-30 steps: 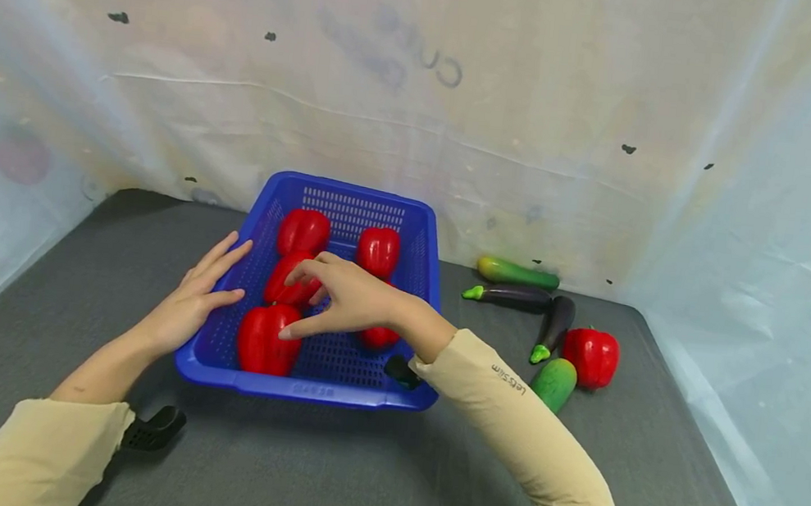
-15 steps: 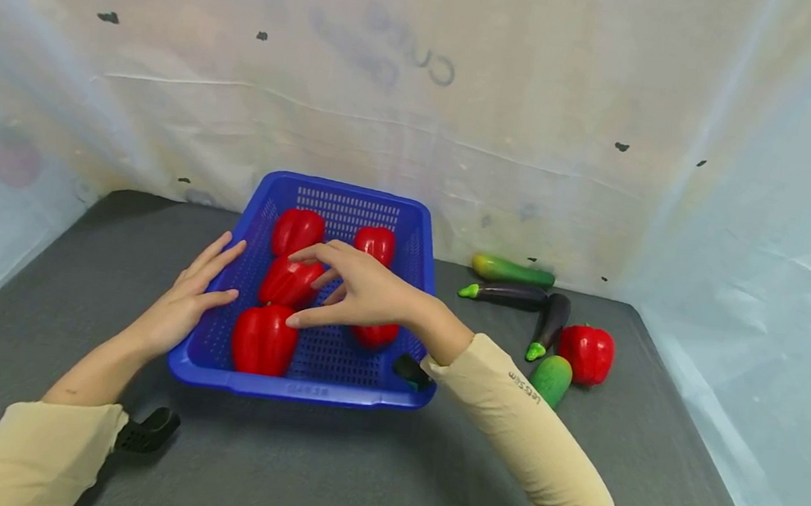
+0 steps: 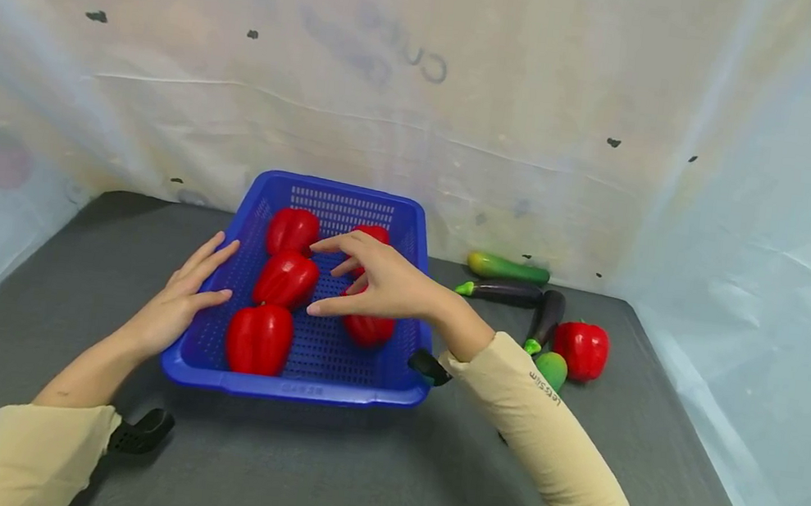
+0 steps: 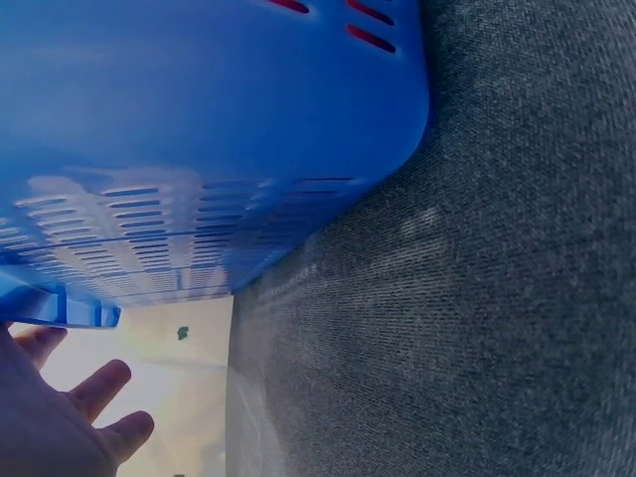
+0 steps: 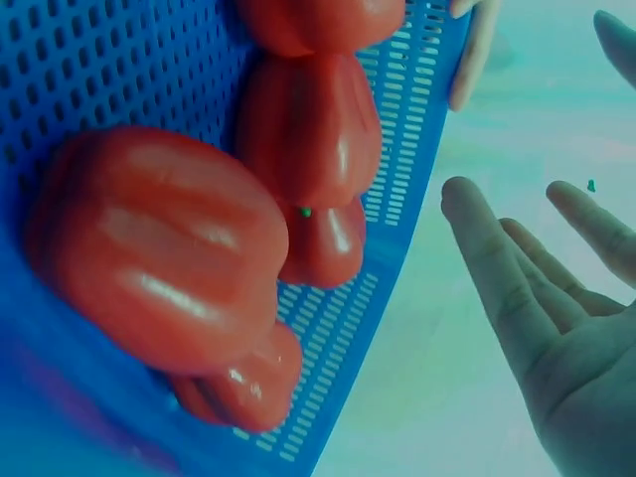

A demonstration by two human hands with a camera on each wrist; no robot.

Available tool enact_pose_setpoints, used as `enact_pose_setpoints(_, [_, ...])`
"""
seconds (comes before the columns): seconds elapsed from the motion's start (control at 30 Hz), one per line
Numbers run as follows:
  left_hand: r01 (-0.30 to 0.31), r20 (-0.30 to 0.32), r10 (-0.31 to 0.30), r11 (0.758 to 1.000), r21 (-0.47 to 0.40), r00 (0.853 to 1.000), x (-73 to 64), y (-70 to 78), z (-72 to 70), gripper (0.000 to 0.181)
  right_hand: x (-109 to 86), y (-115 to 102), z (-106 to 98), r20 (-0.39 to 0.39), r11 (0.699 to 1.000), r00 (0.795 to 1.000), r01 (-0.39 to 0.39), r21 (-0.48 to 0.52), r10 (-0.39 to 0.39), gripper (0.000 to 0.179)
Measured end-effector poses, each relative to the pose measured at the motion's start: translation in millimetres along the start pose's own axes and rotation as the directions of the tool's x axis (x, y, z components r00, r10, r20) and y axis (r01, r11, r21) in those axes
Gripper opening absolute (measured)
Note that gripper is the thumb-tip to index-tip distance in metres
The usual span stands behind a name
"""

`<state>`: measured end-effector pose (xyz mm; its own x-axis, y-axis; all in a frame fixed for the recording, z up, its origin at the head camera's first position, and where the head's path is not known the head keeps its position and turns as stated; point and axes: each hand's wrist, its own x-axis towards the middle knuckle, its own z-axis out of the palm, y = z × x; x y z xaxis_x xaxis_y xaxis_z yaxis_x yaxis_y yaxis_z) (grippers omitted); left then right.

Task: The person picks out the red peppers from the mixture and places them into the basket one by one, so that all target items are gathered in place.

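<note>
A blue plastic basket (image 3: 302,391) holds several red bell peppers. Three line its left side: a front one (image 3: 258,341), a middle one (image 3: 287,280) and a back one (image 3: 292,231). On the right, a far pepper (image 3: 374,232) and a nearer one (image 3: 368,331) are partly covered by my right hand (image 3: 395,283). That hand hovers over the basket, fingers spread and slightly bent, with nothing between them; the right wrist view shows its bare palm (image 5: 586,378). My left hand (image 3: 173,307) rests its extended fingers on the basket's left rim.
Right of the basket on the grey table (image 3: 323,475) lie a yellow-green cucumber-like vegetable (image 3: 508,269), two eggplants (image 3: 505,291), a green vegetable (image 3: 551,370) partly behind my sleeve, and another red bell pepper (image 3: 581,351). Plastic sheeting (image 3: 543,70) rises behind and at both sides.
My right hand has moved right and slightly back, away from the left row of peppers, which now shows fully. My left hand stays at the rim. The whole view shifts slightly.
</note>
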<state>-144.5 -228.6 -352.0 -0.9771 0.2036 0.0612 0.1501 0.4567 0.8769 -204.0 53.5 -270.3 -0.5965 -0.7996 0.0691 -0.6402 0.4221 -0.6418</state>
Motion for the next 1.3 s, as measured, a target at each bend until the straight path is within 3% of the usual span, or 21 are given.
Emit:
enact_pose_setpoints(0.33, [-0.001,0.005,0.001,1.000,0.010,1.000,-1.6,-0.9,-2.3,0.064,-16.3,8,-12,-0.074,0.999,0.996,-0.047,0.021,0.048,0.064])
enact_pose_setpoints(0.6, [-0.005,0.001,0.005,1.000,0.006,1.000,-0.5,-3.5,-5.8,0.064,-28.6,24,-11,-0.089,0.996,0.993,-0.074,0.056,0.079,0.064])
enact_pose_setpoints(1.03, [-0.007,0.012,0.007,1.000,-0.003,1.000,-4.2,-5.4,-8.2,0.064,-44.4,41,-11,-0.126,0.994,0.986,-0.107,0.019,0.109,0.059])
enact_pose_setpoints(1.3, [-0.012,0.011,0.012,1.000,-0.005,1.000,-4.3,-7.1,-8.5,0.064,-57.4,49,-13,-0.209,0.994,0.972,-0.103,0.019,0.105,0.058])
